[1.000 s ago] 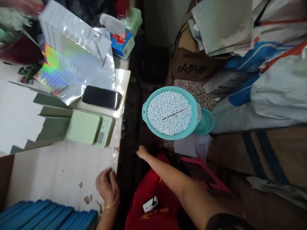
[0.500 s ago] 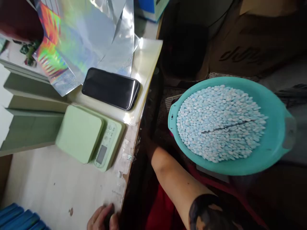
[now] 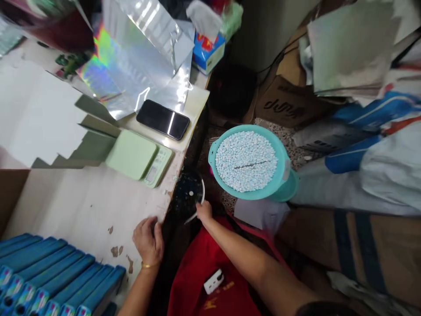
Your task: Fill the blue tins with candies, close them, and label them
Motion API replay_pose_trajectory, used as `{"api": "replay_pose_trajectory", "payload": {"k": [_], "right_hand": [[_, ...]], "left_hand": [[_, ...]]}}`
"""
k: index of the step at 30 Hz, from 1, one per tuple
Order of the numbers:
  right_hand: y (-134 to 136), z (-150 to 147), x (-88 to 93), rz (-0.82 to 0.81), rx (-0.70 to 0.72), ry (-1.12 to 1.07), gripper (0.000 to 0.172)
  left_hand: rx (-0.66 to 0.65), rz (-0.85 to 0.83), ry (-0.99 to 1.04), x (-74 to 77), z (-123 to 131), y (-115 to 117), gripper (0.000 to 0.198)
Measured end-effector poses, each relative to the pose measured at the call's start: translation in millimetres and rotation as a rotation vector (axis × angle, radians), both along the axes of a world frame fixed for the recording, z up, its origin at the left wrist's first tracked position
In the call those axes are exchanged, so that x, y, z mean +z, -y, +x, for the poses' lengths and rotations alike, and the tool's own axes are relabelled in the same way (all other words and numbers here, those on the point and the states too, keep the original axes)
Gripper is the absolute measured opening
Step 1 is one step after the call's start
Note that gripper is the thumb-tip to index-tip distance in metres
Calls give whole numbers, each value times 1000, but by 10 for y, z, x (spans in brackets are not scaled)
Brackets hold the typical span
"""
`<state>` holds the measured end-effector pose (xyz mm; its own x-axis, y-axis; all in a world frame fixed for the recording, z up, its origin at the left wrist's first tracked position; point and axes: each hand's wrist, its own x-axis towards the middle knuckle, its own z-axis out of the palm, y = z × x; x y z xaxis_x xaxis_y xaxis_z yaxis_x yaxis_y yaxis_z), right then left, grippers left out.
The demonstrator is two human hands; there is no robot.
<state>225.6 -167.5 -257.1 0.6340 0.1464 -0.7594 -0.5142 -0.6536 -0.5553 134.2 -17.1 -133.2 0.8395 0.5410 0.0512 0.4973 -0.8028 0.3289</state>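
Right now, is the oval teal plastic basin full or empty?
Not empty: small whitish-blue pellets spread across the inside of the oval teal plastic basin, hiding its bottom. Their depth cannot be told from above.

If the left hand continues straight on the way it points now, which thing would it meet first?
Probably the green scale, at its display end: it lies ahead of the left hand on the table. Depth is hard to judge from one view, so this is not certain.
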Motion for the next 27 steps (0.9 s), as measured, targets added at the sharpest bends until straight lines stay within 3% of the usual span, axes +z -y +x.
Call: {"api": "replay_pose_trajectory", "payload": {"k": [5, 8, 11, 15, 18, 21, 24, 27], "right_hand": [[888, -571, 591, -89, -134, -17, 20], [1343, -846, 966, -105, -169, 25, 18], [1715, -1087, 1380, -54, -246, 95, 16], [1952, -1263, 1837, 109, -360, 110, 22], [1721, -1224, 2029, 220, -378, 102, 21], [1108, -1135, 2149, 333, -342, 113, 18], [334, -1023, 2179, 418, -310, 124, 16], [-391, -856, 2125, 442, -259, 144, 17]], "left_hand": [[-3, -104, 32, 97, 40, 11, 28], [-12, -307, 101, 282, -79, 71, 32], [16, -515, 199, 672, -507, 210, 33], [113, -695, 190, 1318, -1518, 392, 33], [306, -832, 178, 1627, -2257, 430, 37], [511, -876, 219, 1792, -2724, 385, 41], [573, -891, 272, 1898, -2900, 331, 40], [597, -894, 320, 1956, -2904, 297, 39]]}}
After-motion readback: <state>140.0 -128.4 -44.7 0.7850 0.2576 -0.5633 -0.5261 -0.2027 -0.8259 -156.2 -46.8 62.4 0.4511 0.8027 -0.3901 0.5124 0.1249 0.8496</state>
